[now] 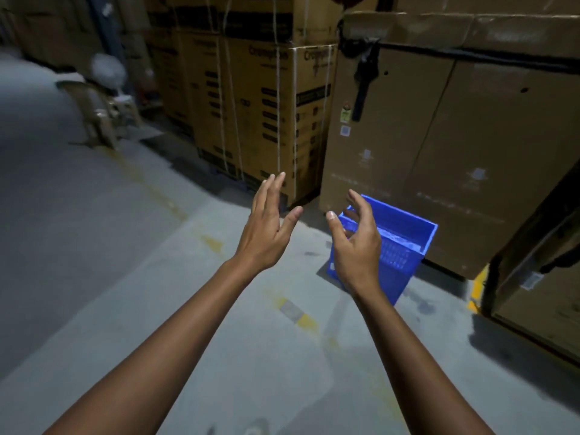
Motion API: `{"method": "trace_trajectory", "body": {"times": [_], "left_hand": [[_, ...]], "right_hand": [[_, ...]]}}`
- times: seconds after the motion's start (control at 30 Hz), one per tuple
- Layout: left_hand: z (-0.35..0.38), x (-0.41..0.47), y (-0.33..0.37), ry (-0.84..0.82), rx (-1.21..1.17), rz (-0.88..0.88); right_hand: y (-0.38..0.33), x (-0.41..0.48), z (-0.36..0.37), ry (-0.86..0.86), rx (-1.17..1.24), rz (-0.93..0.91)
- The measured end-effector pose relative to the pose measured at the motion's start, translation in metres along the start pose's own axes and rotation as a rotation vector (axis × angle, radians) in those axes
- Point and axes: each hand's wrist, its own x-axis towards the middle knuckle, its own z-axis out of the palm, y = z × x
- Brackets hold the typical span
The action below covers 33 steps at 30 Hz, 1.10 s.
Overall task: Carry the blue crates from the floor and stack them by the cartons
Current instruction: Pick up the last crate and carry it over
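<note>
two hands reach forward, apart from each other, and neither holds anything. the left hand (270,224) has its fingers straight and slightly spread, thumb out. the right hand (356,246) has its fingers loosely curled around nothing.

one blue crate (406,246) is in sight. it stands upright on the floor (125,277) just beyond the right hand, close against the foot of a large plain carton (455,146). the right hand covers the crate's near left corner, and whether the fingertips touch its rim cannot be told. something pale lies inside the crate, too blurred to name.

beyond the left hand rises a stack of printed cartons (266,120) bound with thin white straps; at least two tiers show, the top cut off by the frame edge, and the print is mostly too soft to read. a black strap (364,83) hangs down the plain carton's upper left corner. to the right of the right hand a third carton face (539,309) is cut off by the frame edge.

several worn yellow marks (306,321) run across the floor between and below the forearms. far to the left of the left hand sits a pale, smeared shape (103,111), perhaps a chair, too blurred to be sure.
</note>
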Motion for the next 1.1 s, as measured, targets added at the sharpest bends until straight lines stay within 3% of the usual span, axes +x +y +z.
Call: {"method": "trace_trajectory", "body": {"times": [0.23,0.57,0.93,1.1], "left_hand": [[-0.082,-0.116,0.014,0.09,0.167,-0.147],[-0.263,-0.281,-0.007,0.341,0.368,-0.334],[-0.481,-0.555,-0.024,0.534,0.488,-0.589],[-0.546,-0.657,-0.038,0.602,0.505,-0.721]], "right_hand": [[-0.052,-0.087,0.006,-0.204,0.118,0.028],[-0.154,-0.229,0.097,-0.535,0.301,-0.096],[-0.289,-0.501,0.206,-0.862,0.416,-0.157],[-0.33,-0.61,0.239,-0.977,0.406,-0.172]]}}
